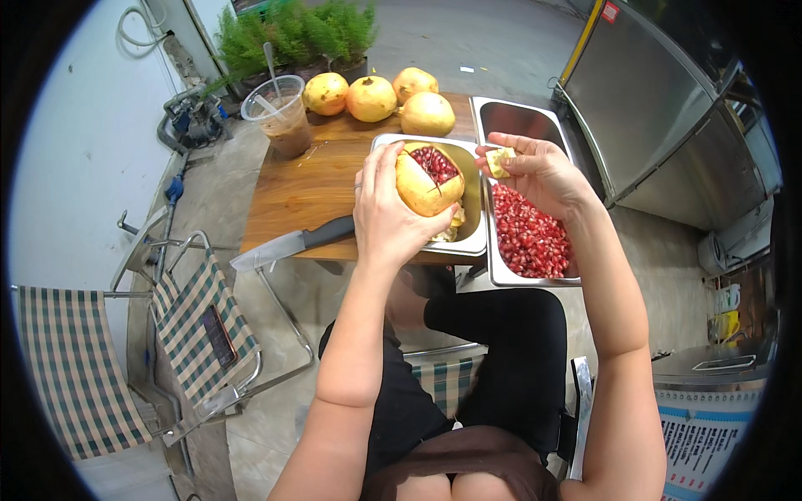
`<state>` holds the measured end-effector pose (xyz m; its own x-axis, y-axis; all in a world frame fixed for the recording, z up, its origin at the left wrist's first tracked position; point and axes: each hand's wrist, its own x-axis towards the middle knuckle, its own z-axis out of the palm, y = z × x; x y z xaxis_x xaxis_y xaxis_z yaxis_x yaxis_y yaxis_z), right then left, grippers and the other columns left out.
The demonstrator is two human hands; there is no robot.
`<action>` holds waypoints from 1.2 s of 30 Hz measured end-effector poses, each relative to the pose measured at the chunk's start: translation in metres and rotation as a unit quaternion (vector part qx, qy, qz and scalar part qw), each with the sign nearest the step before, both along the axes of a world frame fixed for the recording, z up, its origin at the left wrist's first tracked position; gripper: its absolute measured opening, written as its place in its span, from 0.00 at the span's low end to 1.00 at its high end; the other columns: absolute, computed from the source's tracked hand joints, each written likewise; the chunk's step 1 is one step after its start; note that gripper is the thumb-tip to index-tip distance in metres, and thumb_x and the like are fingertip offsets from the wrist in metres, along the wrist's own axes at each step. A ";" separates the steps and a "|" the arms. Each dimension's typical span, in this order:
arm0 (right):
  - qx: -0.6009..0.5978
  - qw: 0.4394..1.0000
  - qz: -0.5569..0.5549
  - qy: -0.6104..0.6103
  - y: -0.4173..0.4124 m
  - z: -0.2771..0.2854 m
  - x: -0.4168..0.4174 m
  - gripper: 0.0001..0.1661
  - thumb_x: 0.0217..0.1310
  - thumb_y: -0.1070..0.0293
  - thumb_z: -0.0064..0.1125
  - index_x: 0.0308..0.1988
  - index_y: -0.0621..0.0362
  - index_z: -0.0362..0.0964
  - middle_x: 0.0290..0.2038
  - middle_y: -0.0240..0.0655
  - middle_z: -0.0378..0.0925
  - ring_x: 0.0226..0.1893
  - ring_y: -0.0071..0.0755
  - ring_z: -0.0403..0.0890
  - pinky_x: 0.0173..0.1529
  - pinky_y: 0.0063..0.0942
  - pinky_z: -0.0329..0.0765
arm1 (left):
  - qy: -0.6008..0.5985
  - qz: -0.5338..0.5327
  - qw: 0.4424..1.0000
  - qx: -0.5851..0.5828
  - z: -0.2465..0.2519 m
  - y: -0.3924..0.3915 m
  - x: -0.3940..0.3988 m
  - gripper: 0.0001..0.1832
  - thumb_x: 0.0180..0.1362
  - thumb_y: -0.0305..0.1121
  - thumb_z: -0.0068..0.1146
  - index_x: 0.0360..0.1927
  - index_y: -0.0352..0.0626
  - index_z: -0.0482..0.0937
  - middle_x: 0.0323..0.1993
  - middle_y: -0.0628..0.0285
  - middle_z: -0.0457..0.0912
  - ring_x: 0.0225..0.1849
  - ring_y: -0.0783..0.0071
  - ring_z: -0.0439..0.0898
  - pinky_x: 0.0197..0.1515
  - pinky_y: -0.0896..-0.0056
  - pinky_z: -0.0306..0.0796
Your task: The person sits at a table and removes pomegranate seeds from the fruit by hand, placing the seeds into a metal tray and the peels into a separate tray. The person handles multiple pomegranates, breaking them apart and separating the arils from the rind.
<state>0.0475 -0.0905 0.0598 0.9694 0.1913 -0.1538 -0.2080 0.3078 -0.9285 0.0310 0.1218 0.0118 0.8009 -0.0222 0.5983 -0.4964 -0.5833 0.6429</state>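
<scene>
My left hand (pixel 390 213) grips a yellow pomegranate (pixel 421 188) whose cut-away side shows red seeds. It is held over a steel pan (pixel 477 232) with pale peel pieces (pixel 446 234) in it. To the right, my right hand (pixel 537 174) pinches a small piece of pomegranate rind (pixel 499 161) between thumb and fingers. Below that hand, loose pomegranate seeds (pixel 529 238) fill the near part of a second steel pan (pixel 490 262). A knife with a black handle (pixel 329 231) lies at the table's near edge, its blade sticking out past it.
Several whole pomegranates (pixel 371 99) and a plastic cup of brown drink (pixel 285 122) stand at the back of the wooden table (pixel 301 200). A phone (pixel 220 336) lies on a checked folding chair (pixel 188 332) at left. A steel cabinet (pixel 651 94) stands at right.
</scene>
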 end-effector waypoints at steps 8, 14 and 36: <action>-0.085 0.993 0.026 -0.072 -0.026 -0.006 -0.023 0.30 0.54 0.85 0.45 0.57 0.70 0.47 0.52 0.47 0.66 0.46 0.30 0.73 0.50 0.23 0.72 | 0.052 0.039 0.992 0.108 0.014 -0.008 -0.015 0.41 0.31 0.38 0.74 0.52 0.38 0.68 0.53 0.54 0.68 0.55 0.57 0.67 0.56 0.60 0.63; -0.245 0.929 0.089 -0.265 -0.036 -0.006 -0.039 0.37 0.45 0.92 0.35 0.59 0.66 0.42 0.58 0.53 0.56 0.65 0.43 0.54 0.66 0.31 0.55 | -0.041 -0.165 0.982 -0.089 0.022 -0.067 -0.018 0.15 0.54 0.28 0.58 0.45 0.37 0.73 0.44 0.58 0.74 0.46 0.69 0.73 0.47 0.72 0.68; -0.189 0.940 -0.141 -0.247 -0.071 -0.046 -0.052 0.06 0.54 0.76 0.58 0.34 0.67 0.75 0.27 0.34 0.79 0.27 0.20 0.77 0.33 0.19 0.75 | 0.256 -0.329 0.864 -0.281 -0.006 -0.119 -0.011 0.13 0.61 0.29 0.49 0.47 0.35 0.73 0.37 0.64 0.78 0.36 0.85 0.74 0.39 0.84 0.68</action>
